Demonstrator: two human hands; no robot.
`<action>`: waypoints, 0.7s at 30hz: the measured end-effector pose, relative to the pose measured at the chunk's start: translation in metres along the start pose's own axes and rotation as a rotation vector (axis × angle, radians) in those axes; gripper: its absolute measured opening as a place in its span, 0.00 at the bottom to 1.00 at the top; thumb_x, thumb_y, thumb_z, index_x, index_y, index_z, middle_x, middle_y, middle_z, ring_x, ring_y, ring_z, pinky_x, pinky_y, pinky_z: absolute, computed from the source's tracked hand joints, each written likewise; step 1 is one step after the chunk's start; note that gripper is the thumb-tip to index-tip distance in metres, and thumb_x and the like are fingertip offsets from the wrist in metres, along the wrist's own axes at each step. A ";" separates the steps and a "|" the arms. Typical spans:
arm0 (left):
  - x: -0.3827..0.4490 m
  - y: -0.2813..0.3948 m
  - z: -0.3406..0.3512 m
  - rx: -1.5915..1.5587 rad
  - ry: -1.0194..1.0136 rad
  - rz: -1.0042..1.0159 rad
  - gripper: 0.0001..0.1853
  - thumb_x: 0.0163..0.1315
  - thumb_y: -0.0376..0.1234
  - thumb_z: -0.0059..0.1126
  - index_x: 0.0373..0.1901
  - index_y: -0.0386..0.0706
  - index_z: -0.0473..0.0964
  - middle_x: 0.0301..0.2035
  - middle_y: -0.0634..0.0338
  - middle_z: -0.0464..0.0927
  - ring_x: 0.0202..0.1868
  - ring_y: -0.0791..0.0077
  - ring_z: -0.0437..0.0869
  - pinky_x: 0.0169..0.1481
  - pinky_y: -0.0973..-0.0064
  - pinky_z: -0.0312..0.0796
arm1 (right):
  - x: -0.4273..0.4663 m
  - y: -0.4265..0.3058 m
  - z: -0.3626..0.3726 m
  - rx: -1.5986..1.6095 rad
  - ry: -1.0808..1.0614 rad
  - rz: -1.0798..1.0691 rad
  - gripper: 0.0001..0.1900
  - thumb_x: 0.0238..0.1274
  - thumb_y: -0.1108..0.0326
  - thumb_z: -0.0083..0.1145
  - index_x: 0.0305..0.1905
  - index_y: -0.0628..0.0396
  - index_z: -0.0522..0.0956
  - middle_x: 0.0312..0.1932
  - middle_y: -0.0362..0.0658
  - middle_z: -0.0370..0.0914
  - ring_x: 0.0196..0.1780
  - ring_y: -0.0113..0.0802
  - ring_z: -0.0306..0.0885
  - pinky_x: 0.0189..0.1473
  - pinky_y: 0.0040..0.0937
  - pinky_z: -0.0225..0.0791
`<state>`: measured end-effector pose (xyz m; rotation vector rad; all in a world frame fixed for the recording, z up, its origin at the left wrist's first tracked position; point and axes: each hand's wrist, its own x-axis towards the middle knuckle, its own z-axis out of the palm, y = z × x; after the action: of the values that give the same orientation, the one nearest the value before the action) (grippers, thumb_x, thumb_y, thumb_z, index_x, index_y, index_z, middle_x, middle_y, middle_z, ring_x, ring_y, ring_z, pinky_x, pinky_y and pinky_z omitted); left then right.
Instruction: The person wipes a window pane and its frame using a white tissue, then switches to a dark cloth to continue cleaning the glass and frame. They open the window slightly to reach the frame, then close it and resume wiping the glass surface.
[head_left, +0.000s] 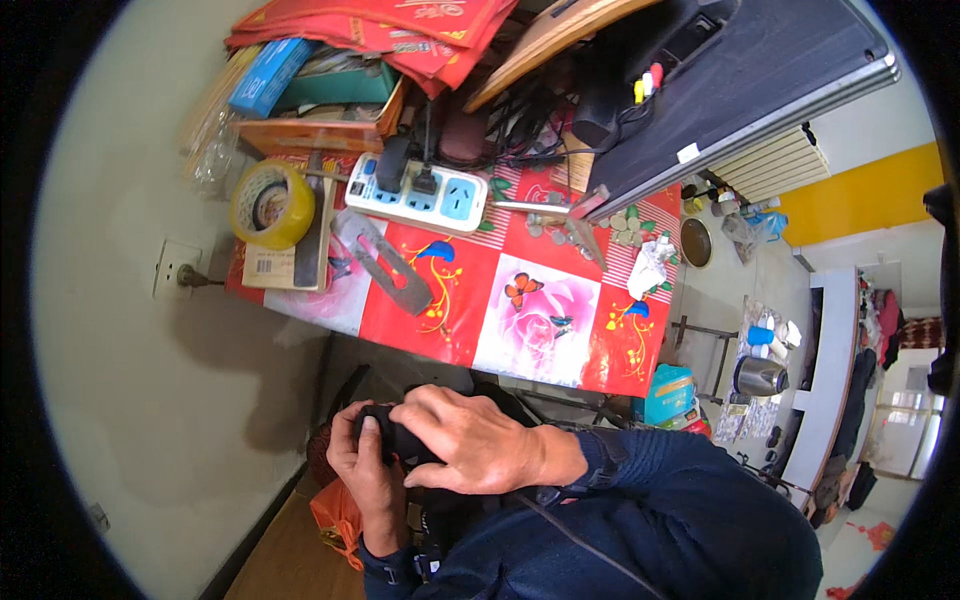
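Observation:
Below the table's front edge, my left hand (364, 457) grips a small black object (386, 431), its thumb lying along the top. Fingers of my right hand (472, 442) rest on the same object from the other side. Its exact kind cannot be made out, as the fingers and dark clothing hide much of it. Both hands are in front of my body, close to the left wall. Above them on the table lies a slotted metal plane iron (384, 264), touched by neither hand.
The table (450, 315) has a red patterned cover. It bears a white power strip (418, 195), a yellow tape roll (296, 206) on a small cardboard box (271, 268), several coins (624, 225) and crumpled white tissue (648, 271). A steel kettle (760, 376) stands farther right.

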<state>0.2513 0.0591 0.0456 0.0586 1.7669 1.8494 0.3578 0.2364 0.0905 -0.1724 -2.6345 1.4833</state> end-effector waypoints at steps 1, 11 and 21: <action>0.000 0.007 0.010 0.071 -0.026 0.008 0.11 0.81 0.26 0.62 0.59 0.31 0.83 0.50 0.55 0.89 0.53 0.72 0.89 0.64 0.70 0.81 | -0.005 0.004 -0.007 0.005 0.011 0.021 0.39 0.66 0.51 0.80 0.71 0.65 0.75 0.59 0.59 0.77 0.63 0.63 0.84 0.62 0.51 0.82; 0.010 0.018 0.079 0.019 -0.325 0.041 0.14 0.80 0.20 0.65 0.63 0.29 0.84 0.55 0.53 0.90 0.53 0.71 0.92 0.60 0.73 0.84 | -0.042 0.045 -0.073 0.255 0.245 0.228 0.16 0.71 0.81 0.68 0.60 0.63 0.86 0.46 0.54 0.92 0.48 0.45 0.95 0.50 0.39 0.84; 0.024 0.003 0.081 0.132 -0.424 0.137 0.09 0.82 0.20 0.61 0.57 0.30 0.85 0.49 0.53 0.90 0.45 0.71 0.94 0.47 0.74 0.86 | -0.089 0.062 -0.108 0.297 0.748 0.391 0.14 0.72 0.80 0.73 0.58 0.64 0.86 0.40 0.37 0.88 0.38 0.19 0.81 0.40 0.28 0.76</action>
<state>0.2635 0.1425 0.0505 0.5917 1.6091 1.6556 0.4646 0.3459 0.0897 -1.0299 -1.8266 1.4891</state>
